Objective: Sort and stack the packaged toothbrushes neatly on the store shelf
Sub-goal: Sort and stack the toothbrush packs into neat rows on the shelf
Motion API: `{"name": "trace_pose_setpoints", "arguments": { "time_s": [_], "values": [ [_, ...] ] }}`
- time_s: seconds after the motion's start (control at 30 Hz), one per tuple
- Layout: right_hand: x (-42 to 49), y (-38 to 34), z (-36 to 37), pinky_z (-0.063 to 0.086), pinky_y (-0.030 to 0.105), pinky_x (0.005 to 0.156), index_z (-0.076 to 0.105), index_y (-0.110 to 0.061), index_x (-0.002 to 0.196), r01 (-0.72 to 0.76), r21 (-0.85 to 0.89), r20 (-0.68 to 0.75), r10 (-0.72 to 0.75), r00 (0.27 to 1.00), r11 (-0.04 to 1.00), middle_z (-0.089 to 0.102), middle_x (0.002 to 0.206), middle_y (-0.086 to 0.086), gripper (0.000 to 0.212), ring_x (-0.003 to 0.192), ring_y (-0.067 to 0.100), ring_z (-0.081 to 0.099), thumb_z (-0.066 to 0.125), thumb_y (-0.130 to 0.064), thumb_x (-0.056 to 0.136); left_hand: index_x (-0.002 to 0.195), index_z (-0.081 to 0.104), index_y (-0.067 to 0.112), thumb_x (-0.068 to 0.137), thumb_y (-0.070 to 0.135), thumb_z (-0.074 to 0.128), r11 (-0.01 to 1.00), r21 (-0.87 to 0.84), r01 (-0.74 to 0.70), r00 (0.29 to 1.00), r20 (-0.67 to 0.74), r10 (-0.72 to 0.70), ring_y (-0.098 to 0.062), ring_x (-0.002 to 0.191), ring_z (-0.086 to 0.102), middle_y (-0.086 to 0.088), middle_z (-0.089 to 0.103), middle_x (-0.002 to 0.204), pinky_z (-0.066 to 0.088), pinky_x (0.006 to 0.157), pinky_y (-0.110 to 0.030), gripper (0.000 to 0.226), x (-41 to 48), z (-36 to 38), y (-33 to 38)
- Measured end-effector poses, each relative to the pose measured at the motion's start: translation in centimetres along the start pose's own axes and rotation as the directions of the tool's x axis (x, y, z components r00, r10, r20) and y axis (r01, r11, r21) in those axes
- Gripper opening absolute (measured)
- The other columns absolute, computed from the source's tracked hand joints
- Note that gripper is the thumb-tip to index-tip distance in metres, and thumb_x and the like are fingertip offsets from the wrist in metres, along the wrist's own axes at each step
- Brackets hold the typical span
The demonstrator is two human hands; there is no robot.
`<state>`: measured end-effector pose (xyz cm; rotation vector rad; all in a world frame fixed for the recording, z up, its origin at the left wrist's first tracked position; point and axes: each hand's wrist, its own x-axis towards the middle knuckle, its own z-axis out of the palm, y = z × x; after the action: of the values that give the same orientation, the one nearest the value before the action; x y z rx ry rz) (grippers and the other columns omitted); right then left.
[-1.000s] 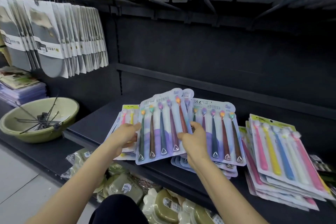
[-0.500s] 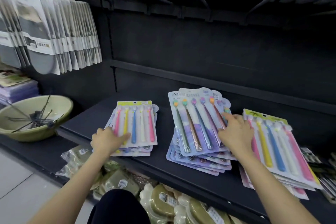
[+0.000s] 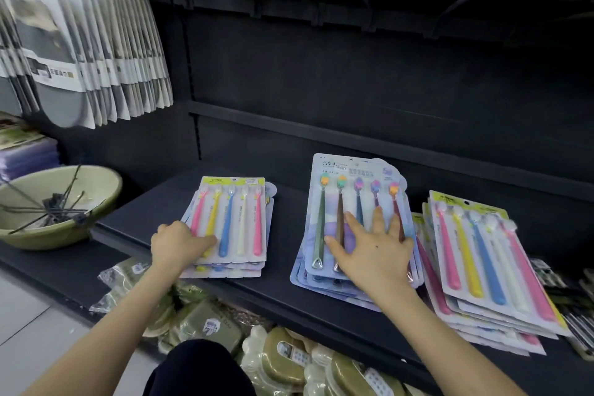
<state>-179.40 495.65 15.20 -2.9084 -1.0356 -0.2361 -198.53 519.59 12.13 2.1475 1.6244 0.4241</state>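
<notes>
Hands on two toothbrush stacks.
Your right hand spread flat on middle stack; left hand on left stack, grip unclear.

Three stacks of toothbrush packs on the shelf: left stack, middle stack, right stack. Five brushes in each top pack. Two hands: left hand, right hand. One green bowl at far left.

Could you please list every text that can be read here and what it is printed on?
"ZH 0213", faintly: header of the top blue-purple toothbrush pack in the middle stack.
Other print there, and on the yellow-topped pastel toothbrush packs, hanging grey-white cards and green packets below: too blurred to read.
</notes>
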Motion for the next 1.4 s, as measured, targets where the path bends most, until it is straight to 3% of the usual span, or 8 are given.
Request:
{"name": "trace_pose_setpoints", "arguments": {
  "time_s": [0.3,0.47,0.63,0.83,1.0,1.13,1.23,1.4],
  "values": [
    [3.5,0.1,-1.0,0.001,0.061,0.114,0.015,-0.044,0.15,0.025,0.104,0.084,-0.034,0.996,0.994,0.0,0.162,0.01,0.071,0.147,0.034,-0.002,0.014,-0.076,0.087,0.099,0.046,0.003,0.068,0.014,0.076,0.829,-0.555,0.068,0.997,0.017,-0.071,-0.018,0.063,0.049,-0.007,0.052,0.08,0.036,0.048,-0.029,0.044,-0.3,-2.3,1.3],
    [1.5,0.2,-2.8,0.007,0.048,0.118,0.033,-0.026,0.148,0.105,0.338,-0.208,-0.034,0.978,0.935,0.028,0.156,0.008,0.063,0.145,0.026,0.022,0.033,-0.06,0.095,0.094,0.057,0.001,0.063,0.007,0.076,0.585,-0.811,0.0,0.999,0.029,0.04,-0.018,0.059,0.056,-0.009,0.059,0.08,0.046,0.054,-0.028,0.036,-3.0,-5.2,3.1],
    [-1.3,-0.2,-6.5,0.047,0.034,0.101,0.034,-0.028,0.147,0.036,0.985,-0.03,-0.038,0.999,0.169,0.057,0.13,-0.015,0.075,0.114,0.005,0.058,0.064,-0.05,0.082,0.109,0.052,0.009,0.076,-0.001,0.072,0.392,-0.92,-0.024,0.981,0.055,0.189,-0.013,0.068,0.064,-0.004,0.063,0.092,0.05,0.057,-0.026,0.04,-7.9,-5.3,8.7],
    [-2.4,7.8,-6.5,0.056,0.03,0.077,0.05,-0.021,0.135,-0.017,1.0,0.016,0.314,0.949,0.001,0.065,0.101,-0.01,0.056,0.098,0.013,0.066,0.058,0.006,0.087,0.114,0.052,0.018,0.082,0.021,0.073,0.53,-0.832,-0.165,0.834,0.169,0.525,-0.006,0.084,0.065,0.002,0.065,0.103,0.051,0.071,-0.022,0.038,-13.2,-0.4,15.0],
    [-3.1,17.1,-6.0,0.059,0.028,0.066,0.078,-0.032,0.081,-0.053,0.988,-0.029,0.526,0.85,0.142,0.074,0.083,-0.003,0.059,0.08,0.009,0.071,0.045,0.016,0.082,0.127,0.058,0.012,0.09,0.032,0.063,0.584,-0.22,-0.781,0.607,-0.048,0.794,-0.025,0.119,0.053,-0.007,0.058,0.128,0.037,0.098,-0.032,0.043,-13.4,3.6,16.7],
    [-2.0,21.8,-4.0,0.055,0.044,0.086,0.069,-0.003,0.11,-0.307,0.906,0.062,0.627,0.776,0.291,0.067,0.111,0.021,0.037,0.103,0.036,0.063,0.044,0.011,0.085,0.11,0.071,0.008,0.086,0.044,0.046,0.523,0.058,-0.85,0.523,-0.02,0.852,-0.039,0.112,0.059,-0.019,0.065,0.116,0.042,0.095,-0.052,0.05,-13.1,4.7,16.7],
    [-1.7,21.8,-2.9,0.046,0.039,0.084,0.071,-0.008,0.11,-0.433,0.56,-0.08,0.566,0.821,0.706,0.067,0.114,0.018,0.034,0.105,0.041,0.058,0.051,-0.001,0.083,0.106,0.073,0.01,0.084,0.045,0.037,0.478,0.135,-0.868,0.484,0.02,0.875,-0.041,0.11,0.06,-0.02,0.067,0.112,0.044,0.091,-0.056,0.056,-13.0,5.1,16.3],
    [-1.5,17.5,-3.7,0.027,0.045,0.096,0.071,-0.01,0.112,-0.319,0.247,-0.4,0.396,0.827,0.915,0.057,0.13,0.019,0.03,0.114,0.041,0.049,0.059,-0.008,0.084,0.112,0.07,0.009,0.084,0.048,0.036,0.532,-0.001,-0.847,0.53,-0.076,0.845,-0.038,0.11,0.058,-0.017,0.064,0.118,0.041,0.095,-0.049,0.059,-12.0,4.3,15.2]
  ]
}}
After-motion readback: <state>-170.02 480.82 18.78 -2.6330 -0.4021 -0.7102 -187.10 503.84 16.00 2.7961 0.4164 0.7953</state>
